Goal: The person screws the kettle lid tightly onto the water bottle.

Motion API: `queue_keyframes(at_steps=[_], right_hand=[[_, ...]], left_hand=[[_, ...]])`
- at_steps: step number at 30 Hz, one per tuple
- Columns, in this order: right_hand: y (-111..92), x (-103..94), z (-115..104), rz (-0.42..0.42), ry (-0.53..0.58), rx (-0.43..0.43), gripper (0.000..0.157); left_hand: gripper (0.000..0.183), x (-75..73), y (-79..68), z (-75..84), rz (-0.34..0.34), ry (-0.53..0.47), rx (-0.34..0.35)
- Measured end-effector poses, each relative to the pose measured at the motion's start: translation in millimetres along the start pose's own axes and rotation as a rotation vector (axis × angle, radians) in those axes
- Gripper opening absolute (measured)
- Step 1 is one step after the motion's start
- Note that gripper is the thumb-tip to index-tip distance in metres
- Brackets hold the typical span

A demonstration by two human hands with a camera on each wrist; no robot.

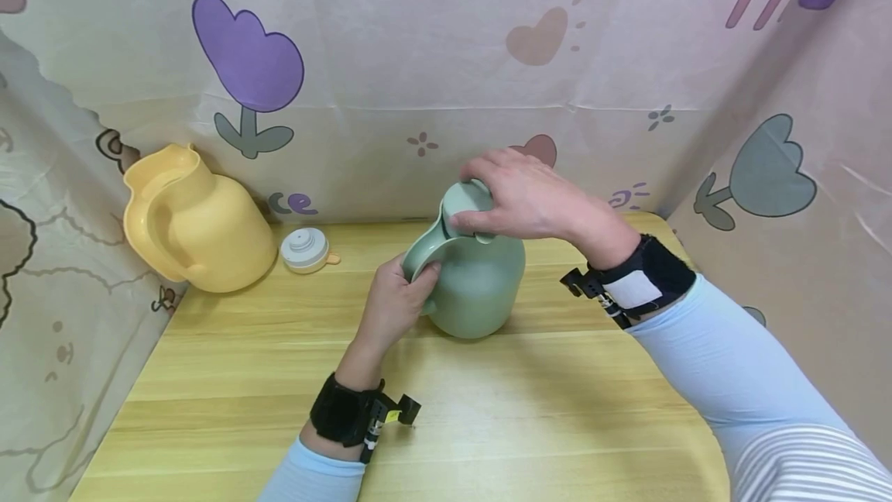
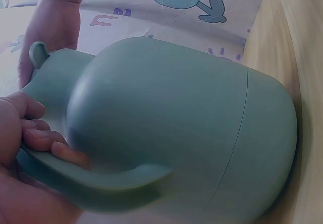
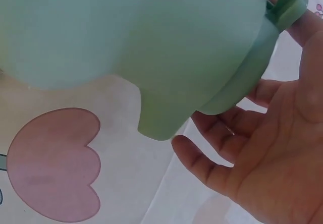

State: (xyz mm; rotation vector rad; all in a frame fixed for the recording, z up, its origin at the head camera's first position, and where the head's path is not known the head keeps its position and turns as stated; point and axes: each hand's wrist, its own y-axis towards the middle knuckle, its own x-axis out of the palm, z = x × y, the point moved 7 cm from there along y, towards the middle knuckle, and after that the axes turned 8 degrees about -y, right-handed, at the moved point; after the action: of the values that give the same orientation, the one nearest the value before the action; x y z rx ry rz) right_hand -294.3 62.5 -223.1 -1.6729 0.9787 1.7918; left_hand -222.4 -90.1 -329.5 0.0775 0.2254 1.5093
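A green thermos jug (image 1: 477,285) stands upright on the wooden table, its spout toward the back wall. My left hand (image 1: 397,297) grips the jug's handle (image 2: 106,181), with the thumb on top of it. Over the jug's mouth sits a round green lid (image 1: 465,198) with a small loop tab (image 3: 292,7) at its edge. My right hand (image 1: 526,196) holds this lid from above, thumb on the near side and fingers around the far side. In the right wrist view, the fingers (image 3: 212,168) curve beneath the lid's rim near the spout (image 3: 159,120).
A yellow jug (image 1: 216,231) of similar shape stands at the back left, its top uncovered. Beside it lies a grey-white lid (image 1: 305,248) with a yellow tab. Printed cloth (image 1: 390,45) hangs behind and along both sides of the table (image 1: 265,378).
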Motion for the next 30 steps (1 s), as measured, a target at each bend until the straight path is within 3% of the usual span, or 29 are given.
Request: queue_keyframes(at_steps=[8, 14, 20, 30], right_hand=[[-0.9, -0.8, 1.2, 0.008, 0.021, 0.001, 0.076], [0.3, -3.2, -4.7, -0.001, 0.083, -0.066, 0.058], [1.6, 0.1, -3.7, -0.017, 0.053, -0.042, 0.047], [5.8, 3.9, 1.0, 0.011, -0.04, 0.021, 0.065]], left_hand=[[0.015, 0.2, -0.2, 0.0, 0.001, 0.01, -0.006], [0.016, 0.9, -0.1, -0.1, 0.001, 0.004, -0.003], [0.016, 1.4, 0.2, -0.7, 0.001, -0.001, 0.001], [0.019, 0.4, 1.0, -0.6, 0.002, 0.001, 0.016]])
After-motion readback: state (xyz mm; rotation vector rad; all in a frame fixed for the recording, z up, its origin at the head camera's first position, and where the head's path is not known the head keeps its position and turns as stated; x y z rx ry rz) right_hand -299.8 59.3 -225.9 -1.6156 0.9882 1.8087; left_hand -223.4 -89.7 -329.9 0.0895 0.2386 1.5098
